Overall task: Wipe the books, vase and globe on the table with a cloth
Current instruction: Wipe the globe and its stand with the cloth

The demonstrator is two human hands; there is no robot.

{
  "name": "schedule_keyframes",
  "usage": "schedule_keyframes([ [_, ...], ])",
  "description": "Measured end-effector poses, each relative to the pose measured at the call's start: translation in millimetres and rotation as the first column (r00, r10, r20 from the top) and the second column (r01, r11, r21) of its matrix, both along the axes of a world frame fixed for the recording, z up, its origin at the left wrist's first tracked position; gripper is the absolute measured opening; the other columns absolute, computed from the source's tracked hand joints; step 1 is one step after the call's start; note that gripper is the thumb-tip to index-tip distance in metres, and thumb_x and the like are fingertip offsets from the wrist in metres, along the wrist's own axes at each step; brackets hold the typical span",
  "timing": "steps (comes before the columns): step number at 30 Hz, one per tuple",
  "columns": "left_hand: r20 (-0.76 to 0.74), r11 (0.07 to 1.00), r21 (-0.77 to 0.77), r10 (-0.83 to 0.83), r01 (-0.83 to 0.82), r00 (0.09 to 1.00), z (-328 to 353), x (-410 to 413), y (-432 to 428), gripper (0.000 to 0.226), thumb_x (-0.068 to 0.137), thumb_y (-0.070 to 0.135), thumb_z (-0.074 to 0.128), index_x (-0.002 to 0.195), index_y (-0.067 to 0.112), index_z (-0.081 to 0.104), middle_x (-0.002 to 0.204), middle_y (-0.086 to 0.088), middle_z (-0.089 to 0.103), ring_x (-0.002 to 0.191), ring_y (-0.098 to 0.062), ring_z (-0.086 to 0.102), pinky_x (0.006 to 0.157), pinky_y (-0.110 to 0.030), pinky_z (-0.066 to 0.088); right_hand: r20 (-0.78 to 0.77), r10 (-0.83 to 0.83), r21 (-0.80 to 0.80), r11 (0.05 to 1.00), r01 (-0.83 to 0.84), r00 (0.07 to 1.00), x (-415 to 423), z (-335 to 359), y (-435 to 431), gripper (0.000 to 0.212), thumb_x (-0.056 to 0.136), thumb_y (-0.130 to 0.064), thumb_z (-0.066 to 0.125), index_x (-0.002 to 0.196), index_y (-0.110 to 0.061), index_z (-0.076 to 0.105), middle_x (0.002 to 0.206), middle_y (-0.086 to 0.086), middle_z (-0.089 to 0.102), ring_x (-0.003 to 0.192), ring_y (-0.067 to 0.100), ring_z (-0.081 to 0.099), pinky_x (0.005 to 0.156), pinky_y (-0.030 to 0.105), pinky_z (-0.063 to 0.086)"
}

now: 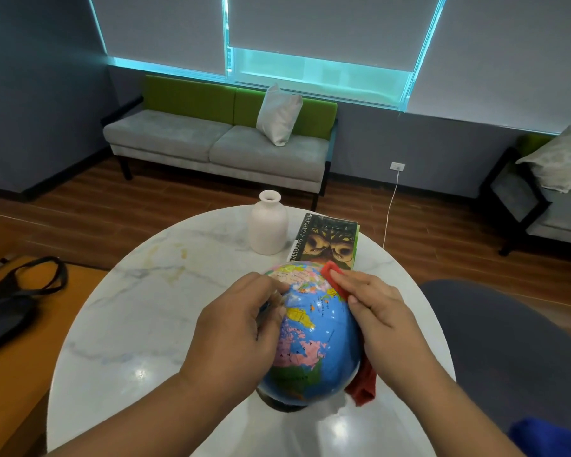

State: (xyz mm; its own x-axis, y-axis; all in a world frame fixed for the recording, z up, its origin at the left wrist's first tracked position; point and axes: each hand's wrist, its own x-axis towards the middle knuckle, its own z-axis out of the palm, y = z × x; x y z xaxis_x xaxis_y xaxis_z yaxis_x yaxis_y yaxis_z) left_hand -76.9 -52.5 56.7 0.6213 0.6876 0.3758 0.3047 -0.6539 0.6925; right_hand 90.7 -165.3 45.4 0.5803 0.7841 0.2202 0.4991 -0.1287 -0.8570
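A blue globe [317,341] stands on a dark base near the front of the round white marble table [139,318]. My left hand [238,328] grips the globe's left side, fingers curled over its top. My right hand [379,311] presses a red cloth [335,275] against the globe's upper right side; the cloth's tail [363,384] hangs below my wrist. A white vase [268,224] stands upright at the table's far side. To its right, a stack of books [327,240] lies flat behind the globe.
A grey and green sofa [218,143] with a white cushion stands under the window. At the right, a second seat [541,199] holds a cushion. A black bag [17,298] lies on an orange surface at the left. A white cable [391,206] runs from a wall socket.
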Motion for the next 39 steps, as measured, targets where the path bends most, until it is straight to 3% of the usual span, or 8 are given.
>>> schedule_keyframes([
  [12,-0.018,1.000,0.023,-0.006,0.006,1.000,-2.7,-0.9,0.2,0.014,0.087,0.027,0.059,0.098,0.035,0.062,0.097,0.022,0.061,0.093,0.007,0.054,0.072,0.001,0.038,0.041,-0.001,-0.054,0.999,0.003,0.999,2.0,15.7,22.0,0.041,0.095,0.003,0.046,0.117,-0.025,0.068,0.109,-0.018,0.053,0.112,0.002,0.049,0.090,0.000,0.031],
  [15,-0.024,0.999,0.033,-0.012,0.013,1.000,-3.3,-1.2,-2.0,0.013,0.087,0.028,0.058,0.098,0.035,0.062,0.098,0.022,0.061,0.092,0.005,0.055,0.071,0.002,0.039,-0.026,-0.047,-0.132,0.990,0.043,0.999,15.7,13.4,27.5,0.042,0.096,0.002,0.042,0.119,-0.022,0.067,0.106,-0.016,0.052,0.115,0.015,0.049,0.095,0.010,0.036],
  [18,-0.016,1.000,0.020,-0.006,0.007,1.000,-3.4,-1.8,-1.1,0.014,0.087,0.029,0.056,0.098,0.036,0.061,0.099,0.023,0.060,0.094,0.008,0.054,0.073,0.001,0.039,0.123,0.015,-0.116,0.993,-0.001,0.992,3.7,12.1,24.5,0.041,0.096,-0.002,0.045,0.119,-0.029,0.066,0.108,-0.026,0.050,0.117,0.013,0.045,0.106,0.024,0.034],
  [24,-0.012,0.999,0.028,-0.023,0.023,1.000,-2.9,-1.7,-2.0,0.018,0.084,0.032,0.054,0.100,0.036,0.062,0.099,0.024,0.060,0.091,0.013,0.053,0.072,0.002,0.038,0.012,0.036,-0.103,0.994,-0.035,0.999,13.1,20.2,24.0,0.043,0.096,0.003,0.043,0.115,-0.026,0.069,0.111,-0.011,0.055,0.111,-0.002,0.048,0.090,0.000,0.030],
  [29,-0.021,1.000,0.020,-0.021,0.022,1.000,-2.2,-2.2,-1.2,0.017,0.088,0.022,0.061,0.097,0.036,0.060,0.099,0.021,0.060,0.092,0.006,0.055,0.072,0.002,0.038,0.173,0.131,-0.158,0.982,-0.103,0.976,4.9,21.0,25.2,0.043,0.096,-0.001,0.045,0.116,-0.032,0.068,0.113,-0.026,0.052,0.118,0.007,0.043,0.104,0.019,0.032],
  [34,-0.014,0.999,0.042,-0.028,0.028,1.000,-0.7,-1.3,-1.7,0.009,0.082,0.032,0.054,0.085,0.038,0.049,0.113,0.026,0.048,0.093,0.000,0.054,0.070,-0.007,0.042,0.124,0.155,-0.206,0.970,-0.128,0.980,18.6,33.7,33.9,0.046,0.094,0.003,0.044,0.113,-0.029,0.070,0.117,-0.013,0.059,0.111,0.000,0.050,0.095,0.001,0.032],
  [37,-0.011,0.999,0.037,-0.011,0.011,1.000,-1.1,-1.2,-1.8,0.007,0.085,0.030,0.059,0.092,0.031,0.058,0.120,0.032,0.039,0.092,0.001,0.053,0.070,-0.020,0.053,0.242,0.190,-0.241,0.962,-0.131,0.952,15.9,27.6,41.5,0.047,0.094,-0.004,0.043,0.114,-0.038,0.068,0.121,-0.019,0.058,0.117,0.015,0.048,0.107,0.029,0.036],
  [39,-0.020,1.000,0.026,-0.012,0.012,1.000,0.8,-2.2,-1.7,0.009,0.087,0.029,0.061,0.096,0.031,0.061,0.123,0.035,0.036,0.094,0.002,0.054,0.072,-0.021,0.054,0.300,0.285,-0.284,0.938,-0.200,0.911,10.9,35.1,39.8,0.047,0.095,-0.003,0.044,0.114,-0.038,0.068,0.116,-0.028,0.054,0.117,0.015,0.043,0.108,0.031,0.032],
])
